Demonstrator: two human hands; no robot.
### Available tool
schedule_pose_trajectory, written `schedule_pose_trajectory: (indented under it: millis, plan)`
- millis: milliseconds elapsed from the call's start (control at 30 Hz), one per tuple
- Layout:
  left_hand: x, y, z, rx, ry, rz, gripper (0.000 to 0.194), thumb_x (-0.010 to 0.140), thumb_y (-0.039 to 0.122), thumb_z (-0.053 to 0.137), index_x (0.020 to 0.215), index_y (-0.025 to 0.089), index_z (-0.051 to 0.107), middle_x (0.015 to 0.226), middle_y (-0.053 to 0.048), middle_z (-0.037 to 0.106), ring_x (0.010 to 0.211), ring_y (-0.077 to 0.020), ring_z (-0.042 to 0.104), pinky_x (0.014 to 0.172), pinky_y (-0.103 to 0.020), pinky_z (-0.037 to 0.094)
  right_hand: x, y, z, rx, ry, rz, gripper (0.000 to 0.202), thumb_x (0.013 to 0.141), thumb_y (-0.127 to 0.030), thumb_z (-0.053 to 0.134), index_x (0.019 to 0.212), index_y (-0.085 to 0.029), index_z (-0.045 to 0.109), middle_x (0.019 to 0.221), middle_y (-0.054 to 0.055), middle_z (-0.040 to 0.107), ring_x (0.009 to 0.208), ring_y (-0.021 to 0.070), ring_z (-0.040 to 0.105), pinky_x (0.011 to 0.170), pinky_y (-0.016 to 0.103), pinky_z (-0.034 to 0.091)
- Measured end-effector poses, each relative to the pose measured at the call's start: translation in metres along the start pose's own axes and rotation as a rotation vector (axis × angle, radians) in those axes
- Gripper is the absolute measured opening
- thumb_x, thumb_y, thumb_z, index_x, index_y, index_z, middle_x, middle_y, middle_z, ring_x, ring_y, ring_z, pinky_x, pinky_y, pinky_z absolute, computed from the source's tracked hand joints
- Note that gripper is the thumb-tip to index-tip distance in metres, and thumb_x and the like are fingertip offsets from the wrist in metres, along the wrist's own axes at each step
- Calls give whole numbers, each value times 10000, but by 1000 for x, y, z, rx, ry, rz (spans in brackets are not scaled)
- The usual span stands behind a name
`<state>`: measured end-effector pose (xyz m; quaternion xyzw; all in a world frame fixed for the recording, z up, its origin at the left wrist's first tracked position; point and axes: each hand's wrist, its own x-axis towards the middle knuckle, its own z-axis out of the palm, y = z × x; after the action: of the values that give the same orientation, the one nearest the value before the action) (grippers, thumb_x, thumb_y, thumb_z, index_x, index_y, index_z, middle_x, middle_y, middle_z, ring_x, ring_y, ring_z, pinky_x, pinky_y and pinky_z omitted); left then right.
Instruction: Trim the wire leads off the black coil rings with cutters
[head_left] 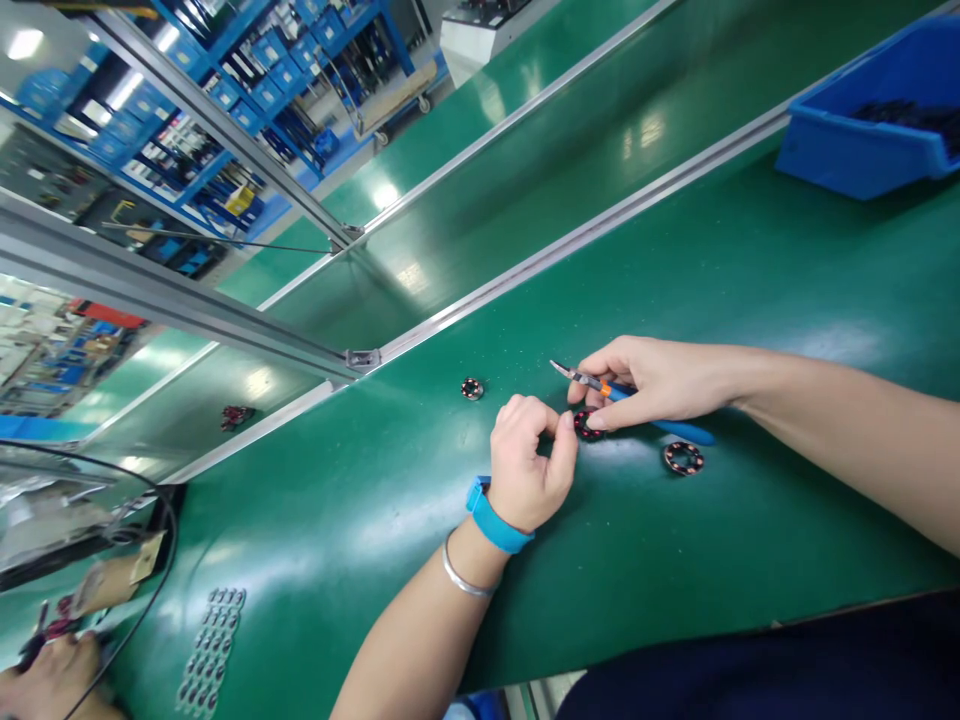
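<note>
My left hand (pixel 531 462), with a blue watch on its wrist, has thumb and forefinger pinched at the left edge of a small dark ring-shaped motor stator (pixel 588 426) with reddish spots. My right hand (pixel 637 385) touches the same stator with its fingertips from the right. Blue-handled pliers (pixel 619 391) lie in the right palm, their metal tips pointing up and left past the fingers. Another stator with copper coils (pixel 684 459) rests on the green table below the right wrist. A third stator (pixel 472 388) lies beyond my left hand. The fingers partly hide the held stator.
A blue bin (pixel 862 150) of dark parts stands at the far right. An aluminium frame rail (pixel 525 270) crosses behind my hands. At lower left lies a sheet of small parts (pixel 211 650), near another person's hand (pixel 56 680) and a black cable (pixel 174 530).
</note>
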<state>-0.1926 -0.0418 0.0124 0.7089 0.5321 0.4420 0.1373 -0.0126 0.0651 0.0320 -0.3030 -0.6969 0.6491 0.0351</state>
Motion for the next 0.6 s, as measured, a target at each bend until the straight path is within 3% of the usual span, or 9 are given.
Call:
schedule_pose_trajectory:
  millis: [167,233,333,433,600]
  plan:
    - [-2,-3,-3,-200,248,-146,317,936,316,567,658,208,460,610,21,487,576,-115,473,581,-269,404,2,0,2,196,125,57,415,614,-364,823,923,-166,629,708,-1,685,677,151,646,648,278,501]
    - [-1,-4,0,-275,193,-258,277,806,368,737,760,198,523,692,13,561,602,-105,526,558,-237,427,3,-2,4,273,181,64,396,603,-344,839,892,-171,633,680,-6,674,653,148,650,573,252,487]
    - [0,-3,8,-353,37,-393,546,557,340,906,957,187,567,895,-39,659,733,-139,641,554,-209,478,4,-6,8,352,224,60,342,608,-322,855,828,-164,647,691,13,678,667,147,655,523,223,476]
    - [2,-1,15,-389,42,-436,469,599,292,876,947,177,584,857,-39,669,762,-150,669,572,-205,513,6,-10,17,422,250,51,324,604,-301,865,769,-167,621,688,13,683,643,131,640,537,218,495]
    - [2,1,17,-447,89,-378,268,701,252,793,893,161,629,816,-35,666,717,-119,660,561,-182,528,11,-9,31,447,286,23,325,603,-291,857,729,-181,578,634,-15,648,565,101,575,519,224,484]
